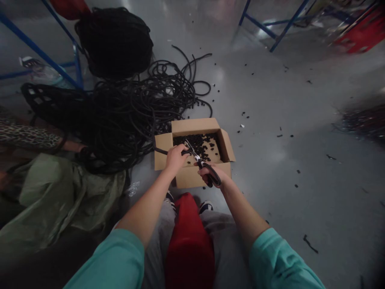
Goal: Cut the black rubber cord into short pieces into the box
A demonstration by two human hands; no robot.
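Over an open cardboard box (194, 127), my left hand (176, 157) grips a black cord (161, 151), whose end pokes out past my fingers. My right hand (212, 174) is closed round the black handles of a pair of scissors (197, 157). Their blades point up and left, close beside the cord's end; whether they touch it I cannot tell. Many short black cut pieces (195, 141) lie in the box, thickest along its far left side. The cord runs left from my hand toward a large tangle of the same black cord (138, 100) on the floor.
Behind the tangle stands a big black coil (114, 42). Blue metal frames (76, 66) rise at the far left and far right. A green sheet (60, 196) and another person's patterned leg (28, 134) are at left. Small black scraps (246, 116) dot the grey floor.
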